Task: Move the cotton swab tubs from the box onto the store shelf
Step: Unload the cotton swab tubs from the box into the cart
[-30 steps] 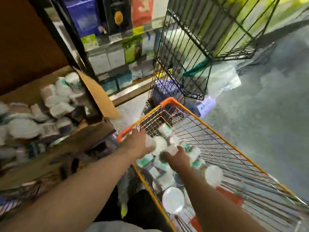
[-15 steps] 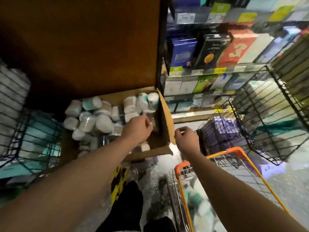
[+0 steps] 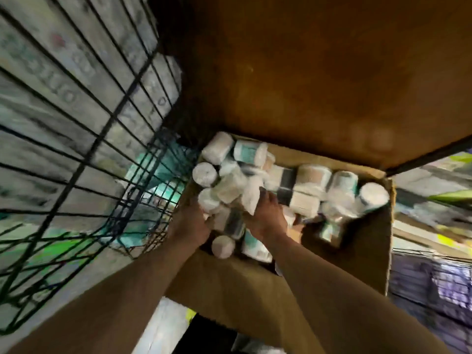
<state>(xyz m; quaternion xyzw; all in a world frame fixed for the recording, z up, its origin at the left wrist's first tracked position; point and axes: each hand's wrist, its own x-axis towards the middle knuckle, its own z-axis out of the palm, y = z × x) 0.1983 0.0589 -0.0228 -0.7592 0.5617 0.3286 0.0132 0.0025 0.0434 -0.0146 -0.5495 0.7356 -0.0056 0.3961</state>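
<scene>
Cotton swab tubs (image 3: pixel 229 189) heaped in cardboard box (image 3: pixel 362 251); left hand (image 3: pixel 190 227), right hand (image 3: pixel 268 218) among them, grip too blurred to tell.

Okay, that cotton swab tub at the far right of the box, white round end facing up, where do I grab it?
Take the tub around its round side wall just under the white end, coming from above. That end points up and sits clear of the pile, while the box wall and neighbouring tubs likely block a sideways approach.
</scene>
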